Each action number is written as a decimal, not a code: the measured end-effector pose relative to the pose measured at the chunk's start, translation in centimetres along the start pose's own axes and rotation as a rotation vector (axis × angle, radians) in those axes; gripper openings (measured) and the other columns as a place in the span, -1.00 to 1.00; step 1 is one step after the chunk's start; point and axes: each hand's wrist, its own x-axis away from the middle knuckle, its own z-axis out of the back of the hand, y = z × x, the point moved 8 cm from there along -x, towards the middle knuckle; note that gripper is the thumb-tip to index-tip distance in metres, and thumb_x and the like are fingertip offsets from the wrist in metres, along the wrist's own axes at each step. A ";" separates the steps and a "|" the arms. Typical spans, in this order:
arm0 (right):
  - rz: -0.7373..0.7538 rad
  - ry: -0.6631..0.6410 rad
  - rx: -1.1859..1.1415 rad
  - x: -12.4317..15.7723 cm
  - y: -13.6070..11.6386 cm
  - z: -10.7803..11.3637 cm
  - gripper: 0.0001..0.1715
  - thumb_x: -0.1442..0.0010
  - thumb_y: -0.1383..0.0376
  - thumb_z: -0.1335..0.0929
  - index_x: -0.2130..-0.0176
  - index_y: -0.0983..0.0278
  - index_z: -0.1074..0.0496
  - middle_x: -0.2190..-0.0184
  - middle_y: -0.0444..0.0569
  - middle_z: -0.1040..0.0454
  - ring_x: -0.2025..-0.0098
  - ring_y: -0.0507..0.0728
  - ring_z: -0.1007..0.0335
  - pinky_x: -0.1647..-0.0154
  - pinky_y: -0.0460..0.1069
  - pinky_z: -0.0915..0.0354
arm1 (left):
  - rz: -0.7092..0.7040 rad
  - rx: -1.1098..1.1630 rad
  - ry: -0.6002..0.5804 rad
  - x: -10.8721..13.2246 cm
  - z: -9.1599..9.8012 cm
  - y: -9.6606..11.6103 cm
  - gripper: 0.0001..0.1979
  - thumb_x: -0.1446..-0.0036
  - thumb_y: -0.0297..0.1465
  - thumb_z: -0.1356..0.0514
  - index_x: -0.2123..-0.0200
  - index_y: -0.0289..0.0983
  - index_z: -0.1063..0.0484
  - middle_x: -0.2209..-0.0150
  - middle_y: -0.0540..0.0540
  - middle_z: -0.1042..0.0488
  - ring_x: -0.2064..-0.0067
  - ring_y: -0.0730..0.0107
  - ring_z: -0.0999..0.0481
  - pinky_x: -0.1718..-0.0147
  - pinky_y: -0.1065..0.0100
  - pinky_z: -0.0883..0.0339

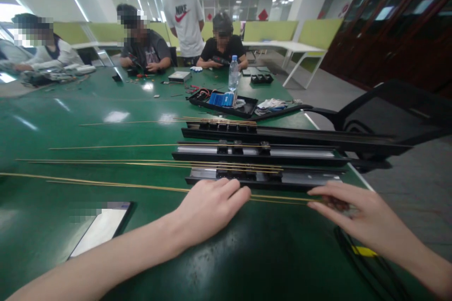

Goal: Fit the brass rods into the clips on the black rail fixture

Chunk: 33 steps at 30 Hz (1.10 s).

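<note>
My left hand (212, 207) lies palm down on the green table (63, 117), fingers stretched out over a thin brass rod (116, 184) and touching the nearest black rail (264, 179). My right hand (348, 209) pinches the right end of that rod between thumb and fingers at the table's right edge. Two more black rails (282, 134) lie behind, with several other brass rods (134, 162) stretching to the left.
A phone (100, 228) lies near my left forearm. Farther back stand a black tray of parts (226, 101) and a water bottle (233, 73). Several people sit or stand at the far end. A black chair (388, 113) is at the right.
</note>
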 end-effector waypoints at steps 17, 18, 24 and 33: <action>0.131 -0.038 0.086 1.3 3.5 -1.1 -0.75 -0.29 0.15 -0.32 0.16 0.10 -0.60 0.19 -0.04 -0.63 0.14 0.24 -0.56 0.07 0.15 -0.48 | 0.232 0.269 -0.166 9.3 -3.5 -10.3 -0.68 -0.37 -0.35 0.01 -0.02 -0.21 -0.49 0.13 -0.14 -0.55 0.17 0.33 -0.57 0.20 0.38 -0.45; 0.141 -0.042 0.095 1.3 3.3 -1.3 -0.75 -0.29 0.15 -0.33 0.17 0.11 -0.60 0.20 -0.03 -0.63 0.15 0.24 -0.57 0.08 0.15 -0.48 | 0.245 0.271 -0.183 9.4 -4.0 -10.5 -0.68 -0.37 -0.34 0.01 -0.01 -0.21 -0.50 0.12 -0.14 -0.56 0.18 0.33 -0.58 0.19 0.37 -0.46; 0.200 -0.068 0.197 1.5 3.3 -3.1 -0.72 -0.31 0.18 -0.30 0.21 0.19 -0.60 0.24 0.01 -0.63 0.20 0.22 -0.56 0.11 0.14 -0.46 | 0.262 0.276 -0.240 9.9 -6.5 -10.9 -0.66 -0.37 -0.33 0.02 0.04 -0.20 -0.54 0.16 -0.14 -0.59 0.21 0.32 -0.61 0.21 0.34 -0.50; 0.186 -0.107 0.309 2.0 3.6 -5.0 -0.69 -0.33 0.17 -0.29 0.15 0.23 -0.58 0.17 0.06 -0.60 0.15 0.23 -0.55 0.12 0.14 -0.47 | 0.309 0.249 -0.270 10.7 -6.8 -10.9 -0.68 -0.34 -0.31 -0.01 0.07 -0.20 -0.55 0.17 -0.16 -0.60 0.19 0.27 -0.60 0.19 0.29 -0.50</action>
